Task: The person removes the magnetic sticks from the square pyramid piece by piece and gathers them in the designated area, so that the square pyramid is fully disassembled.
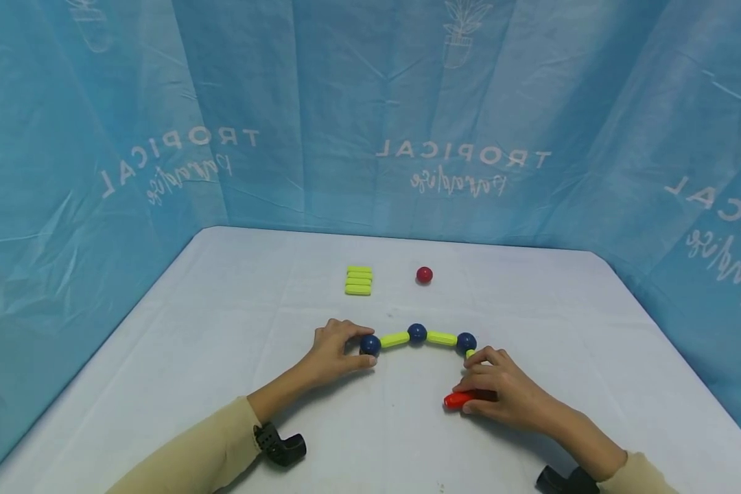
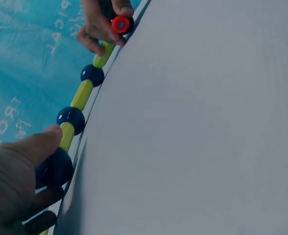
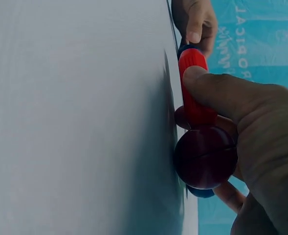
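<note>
Probably linking, my left hand [image 1: 336, 350] pinches a blue ball [image 1: 370, 345], right hand [image 1: 508, 392] a red rod [image 1: 457, 400]; next, align the chain [image 1: 442, 338] between.

Blue printed curtains [image 1: 339, 89] hanging round a white table [image 1: 247, 302] show a curtained-off tabletop workspace.

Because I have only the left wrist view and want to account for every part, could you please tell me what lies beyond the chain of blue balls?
Observer: Four lime-green sticks lie side by side on the table there.
Operator: Thank you; is anything near them?
Observer: A red ball sits to their right in the head view.
Operator: And what meets the hidden end of the red stick?
Observer: The right wrist view shows a dark red ball there.
</note>
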The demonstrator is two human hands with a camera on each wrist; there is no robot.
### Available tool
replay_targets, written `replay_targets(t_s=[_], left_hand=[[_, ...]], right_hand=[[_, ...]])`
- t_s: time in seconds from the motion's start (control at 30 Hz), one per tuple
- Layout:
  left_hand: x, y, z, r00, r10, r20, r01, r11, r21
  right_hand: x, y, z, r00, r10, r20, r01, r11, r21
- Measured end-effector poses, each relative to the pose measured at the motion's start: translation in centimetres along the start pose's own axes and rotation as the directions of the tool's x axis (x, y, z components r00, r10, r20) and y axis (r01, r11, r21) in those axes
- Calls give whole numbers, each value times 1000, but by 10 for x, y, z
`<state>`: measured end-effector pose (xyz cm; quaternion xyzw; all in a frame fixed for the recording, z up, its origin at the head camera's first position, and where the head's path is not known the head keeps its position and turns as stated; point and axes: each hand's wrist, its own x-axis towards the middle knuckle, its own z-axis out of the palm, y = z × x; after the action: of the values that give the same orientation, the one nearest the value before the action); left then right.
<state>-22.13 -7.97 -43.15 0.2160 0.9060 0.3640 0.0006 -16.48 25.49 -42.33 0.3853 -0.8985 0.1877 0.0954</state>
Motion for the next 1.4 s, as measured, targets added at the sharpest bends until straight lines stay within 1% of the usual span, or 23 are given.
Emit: replay_targets(t_s=[0.1,0.2,0.27,0.4,0.53,0.6,0.7,0.8,0.9,0.97,1.07,1.17,1.3,1.4], left_hand=[[3,3,5,999,9,-37,-7,998,59],[4,5,7,998,3,-62,1,997,72],[4,5,7,998,1,-67,3,998,57],[6,4,6,998,7,-58,-6,1000,20],[5,4,6,999,6,-33,-6,1000,10],[5,5,8,1000,-2,-25,2,1000,8],[4,8,11,999,-13,-34,13,1000,-1],[4,11,14,998,-8,-57,7,1000,-19],[3,15,17,998,2,-58,-4,999,-32],[3,17,18,999,6,-52,-8,999,-40],[3,18,20,999,6,-47,-7,999,-38],[3,19,21,999,5,-51,-7,999,-37],[3,18,21,998,11,-66,-14,999,-41],[3,18,21,996,21,-83,-25,998,-49]], right_hand=[[-1,2,-1,1000,-15,5,15,1000,5],[-3,3,-3,999,-2,38,1,1000,17],[-4,3,-7,998,18,65,-20,999,25],[-7,3,-14,993,59,107,-63,997,33],[-2,-2,-18,990,94,104,-93,996,-15],[5,-8,-20,989,121,88,-116,992,-52],[21,-21,-21,981,184,53,-179,979,-97],[40,-32,-19,972,234,2,-233,967,-102],[60,-38,-12,965,259,-42,-262,960,-100],[72,-38,-6,961,271,-53,-274,957,-92],[87,-36,3,949,313,-35,-315,947,-67],[96,-33,11,931,365,8,-364,930,-41],[102,-29,19,905,421,61,-422,907,-4],[103,-26,23,894,442,70,-444,896,9]])
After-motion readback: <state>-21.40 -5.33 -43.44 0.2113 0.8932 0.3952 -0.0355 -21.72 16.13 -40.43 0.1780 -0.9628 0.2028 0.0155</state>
